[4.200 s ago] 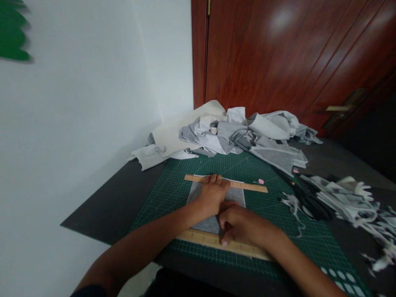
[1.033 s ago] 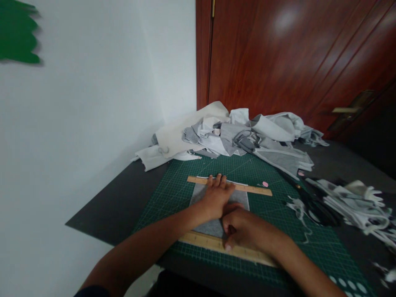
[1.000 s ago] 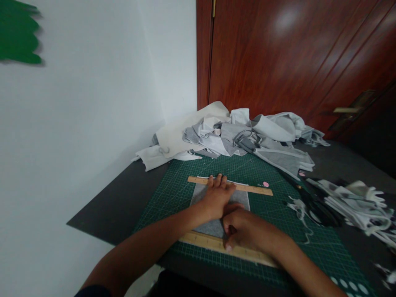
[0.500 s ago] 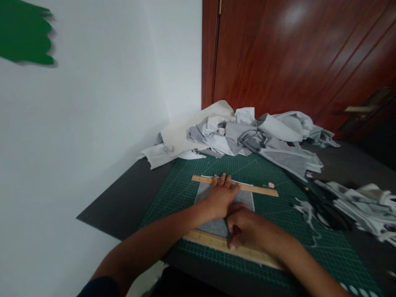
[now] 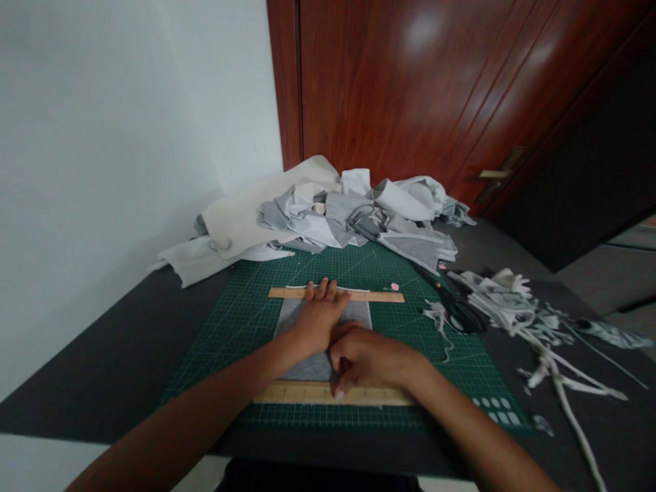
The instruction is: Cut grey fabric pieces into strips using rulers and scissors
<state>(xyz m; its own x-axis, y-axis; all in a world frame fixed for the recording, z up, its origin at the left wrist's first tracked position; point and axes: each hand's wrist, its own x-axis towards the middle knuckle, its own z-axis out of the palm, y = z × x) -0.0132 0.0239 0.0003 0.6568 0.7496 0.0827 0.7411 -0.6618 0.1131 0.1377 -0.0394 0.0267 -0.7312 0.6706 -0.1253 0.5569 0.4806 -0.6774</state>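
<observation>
My left hand lies open and flat, its fingertips across a thin wooden ruler and its palm on a grey piece of fabric. A narrow strip of the fabric shows past the ruler's far edge. Just right of it, touching it, my right hand is closed with curled fingers; its thumb comes down on a wider wooden ruler along the fabric's near edge. Whatever those fingers hold, if anything, is hidden. Fabric and rulers rest on a green cutting mat.
Heaped grey and white fabric scraps line the mat's far side. Black-handled scissors lie to the right beside a loose tangle of thread. More cut scraps are farther right. A pink piece sits near the thin ruler's end.
The view has swung to the right, so the table items appear farther left and more of the right side shows. Both hands keep their places on the fabric and rulers.
</observation>
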